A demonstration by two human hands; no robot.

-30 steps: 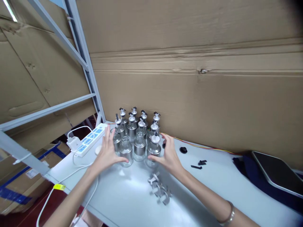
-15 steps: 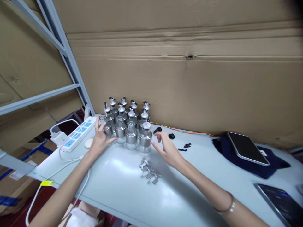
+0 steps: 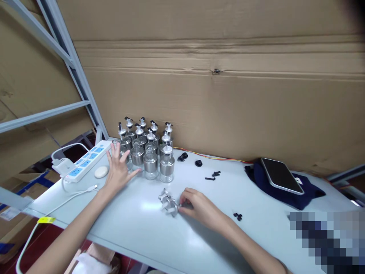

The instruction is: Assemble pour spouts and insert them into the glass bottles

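Note:
Several glass bottles with silver metal bands (image 3: 150, 165) stand grouped against the cardboard; most carry silver pump tops with black spouts. The front right bottle (image 3: 167, 167) has a silver cap on its neck, while some front ones have open necks. Beside the left end of the group, my left hand (image 3: 118, 169) is open with fingers spread, partly covering a bottle. On the table in front lies a small cluster of loose silver caps (image 3: 167, 203). The thumb and fingertips of my right hand (image 3: 196, 205) pinch the right edge of that cluster, at one cap.
Black small parts (image 3: 216, 174), a black round cap (image 3: 199, 163) and more black pieces (image 3: 237, 216) lie to the right. A phone (image 3: 282, 177) rests on dark blue cloth (image 3: 310, 190). A power strip (image 3: 88, 161), white disc (image 3: 101, 172) and cable (image 3: 82, 190) are at left.
My right hand has moved from beside the front right bottle down toward me to the silver caps. My left hand's fingers have spread wider beside the bottles. The view has shifted slightly right.

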